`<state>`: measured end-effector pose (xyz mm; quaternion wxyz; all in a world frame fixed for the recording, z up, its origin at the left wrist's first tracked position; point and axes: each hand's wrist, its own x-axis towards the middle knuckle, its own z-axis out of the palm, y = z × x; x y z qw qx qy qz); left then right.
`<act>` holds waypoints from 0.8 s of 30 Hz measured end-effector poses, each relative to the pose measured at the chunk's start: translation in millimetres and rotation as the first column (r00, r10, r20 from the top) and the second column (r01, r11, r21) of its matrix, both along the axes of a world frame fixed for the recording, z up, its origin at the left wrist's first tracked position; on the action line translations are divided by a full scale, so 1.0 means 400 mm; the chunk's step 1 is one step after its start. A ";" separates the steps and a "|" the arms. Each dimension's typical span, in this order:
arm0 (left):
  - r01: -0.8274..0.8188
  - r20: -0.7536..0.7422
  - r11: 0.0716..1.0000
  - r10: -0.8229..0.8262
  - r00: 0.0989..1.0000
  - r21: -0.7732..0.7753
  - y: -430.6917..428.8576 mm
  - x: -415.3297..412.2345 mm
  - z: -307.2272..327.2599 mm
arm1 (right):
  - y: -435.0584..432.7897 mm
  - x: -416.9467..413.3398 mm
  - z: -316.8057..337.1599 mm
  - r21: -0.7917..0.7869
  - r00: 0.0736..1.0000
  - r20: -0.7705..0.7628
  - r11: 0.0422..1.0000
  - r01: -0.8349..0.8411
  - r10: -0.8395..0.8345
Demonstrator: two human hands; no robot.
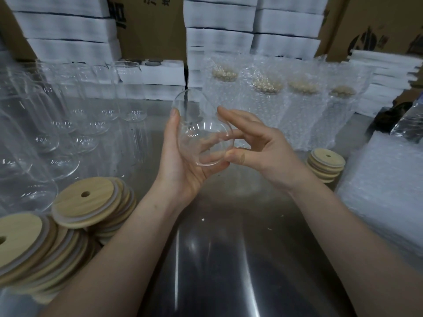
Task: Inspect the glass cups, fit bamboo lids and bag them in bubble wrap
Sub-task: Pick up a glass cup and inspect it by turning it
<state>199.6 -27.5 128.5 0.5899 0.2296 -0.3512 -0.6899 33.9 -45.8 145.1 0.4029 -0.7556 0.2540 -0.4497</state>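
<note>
Two hands: left hand (180, 161) cradles the glass cup (201, 133), fingers curled round it; right hand (258, 145) pinches its base rim.
Cup position: tilted, base toward viewer, above steel table (229, 225), centre.
Technique: best turned slowly against the light, checking rim and base for chips.
Lids: bamboo lids (87, 202) stacked near left.

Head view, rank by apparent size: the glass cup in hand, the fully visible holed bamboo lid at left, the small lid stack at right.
1. Glass cup.
2. Left bamboo lid, nearly as wide as the cup.
3. Right lid stack, smallest; farther off, so its lids may match the left one.
</note>
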 end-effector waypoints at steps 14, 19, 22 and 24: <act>0.014 -0.093 0.996 -0.006 0.996 0.086 -0.011 -0.022 -0.009 | 0.019 0.041 -0.024 -0.332 0.954 -0.066 0.908 0.256 -0.293; 0.064 -0.120 0.993 -0.051 0.991 0.099 0.001 -0.039 -0.003 | 0.032 0.069 -0.041 -0.390 0.911 -0.026 0.844 0.369 -0.411; 0.101 -0.078 0.991 -0.095 0.992 0.083 0.010 -0.049 -0.002 | 0.043 0.079 -0.043 -0.381 0.874 0.016 0.805 0.454 -0.485; 0.098 -0.047 0.991 -0.094 0.994 0.088 0.013 -0.056 -0.002 | 0.048 0.083 -0.040 -0.340 0.852 0.033 0.796 0.501 -0.522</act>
